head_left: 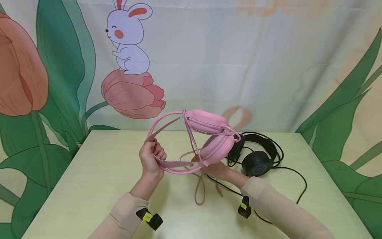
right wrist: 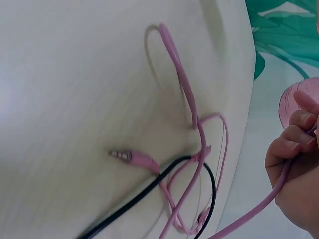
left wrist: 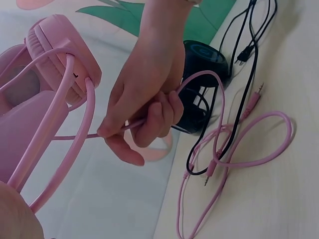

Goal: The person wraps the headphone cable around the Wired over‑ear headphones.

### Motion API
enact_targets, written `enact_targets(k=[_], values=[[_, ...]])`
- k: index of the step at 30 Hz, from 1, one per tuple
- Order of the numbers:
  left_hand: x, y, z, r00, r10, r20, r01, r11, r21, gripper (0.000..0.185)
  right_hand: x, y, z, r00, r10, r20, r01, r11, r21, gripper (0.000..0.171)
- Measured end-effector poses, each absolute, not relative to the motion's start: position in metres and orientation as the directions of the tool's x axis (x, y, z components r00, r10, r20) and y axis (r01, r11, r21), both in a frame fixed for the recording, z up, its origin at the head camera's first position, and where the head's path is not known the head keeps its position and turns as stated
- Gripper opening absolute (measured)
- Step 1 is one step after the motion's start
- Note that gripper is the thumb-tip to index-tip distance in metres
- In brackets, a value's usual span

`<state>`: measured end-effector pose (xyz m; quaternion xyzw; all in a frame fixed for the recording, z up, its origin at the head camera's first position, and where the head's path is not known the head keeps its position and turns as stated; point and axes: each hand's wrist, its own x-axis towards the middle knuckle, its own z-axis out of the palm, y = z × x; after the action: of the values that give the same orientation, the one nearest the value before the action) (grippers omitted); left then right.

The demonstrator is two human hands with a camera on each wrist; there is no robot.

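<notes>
Pink headphones (head_left: 218,149) are held up above the table, ear cups to the right and headband to the left. My left hand (head_left: 152,157) grips the headband with curled fingers. Behind the lower ear cup, my right hand (head_left: 216,170) pinches the pink cable (left wrist: 132,125), as the left wrist view shows. A strand of that cable runs across the headphones near the ear cups. Its slack loops down to the table, where the pink audio plug (right wrist: 142,160) lies in the right wrist view.
Black headphones (head_left: 258,162) lie on the table (head_left: 104,186) at the right, just beyond my right forearm. Their black cable (head_left: 302,189) curls toward the front and runs under my arm. A printed cloth (head_left: 203,59) hangs behind the table's far edge.
</notes>
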<state>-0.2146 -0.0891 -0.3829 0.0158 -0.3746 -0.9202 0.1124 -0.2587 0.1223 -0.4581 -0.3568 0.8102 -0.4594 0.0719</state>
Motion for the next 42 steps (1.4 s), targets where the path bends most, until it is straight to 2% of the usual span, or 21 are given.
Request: enact_targets(k=[6,17,22,35,42], values=[[-0.217,-0.093,-0.384,-0.955,-0.287,0.077,0.254,-0.653,0.713,0.017,-0.243,0.117,-0.448,-0.774,-0.616,0.148,-0.508,0.464,-0.726,0.023],[-0.221,-0.100,-0.387,-0.931,-0.355,0.079,0.298,-0.619,0.726,0.018,-0.236,0.117,-0.447,-0.769,-0.602,0.217,-0.565,0.480,-0.671,0.022],[-0.223,-0.099,-0.389,-0.916,-0.399,0.052,0.304,-0.602,0.739,0.020,-0.231,0.116,-0.446,-0.790,-0.571,0.222,-0.557,0.520,-0.647,0.025],[-0.227,-0.106,-0.390,-0.851,-0.525,0.030,0.341,-0.508,0.791,0.019,-0.220,0.117,-0.449,-0.767,-0.620,0.166,-0.548,0.498,-0.672,0.028],[-0.228,-0.111,-0.393,-0.824,-0.566,-0.009,0.317,-0.474,0.822,0.017,-0.216,0.120,-0.448,-0.750,-0.641,0.163,-0.550,0.468,-0.691,0.027]])
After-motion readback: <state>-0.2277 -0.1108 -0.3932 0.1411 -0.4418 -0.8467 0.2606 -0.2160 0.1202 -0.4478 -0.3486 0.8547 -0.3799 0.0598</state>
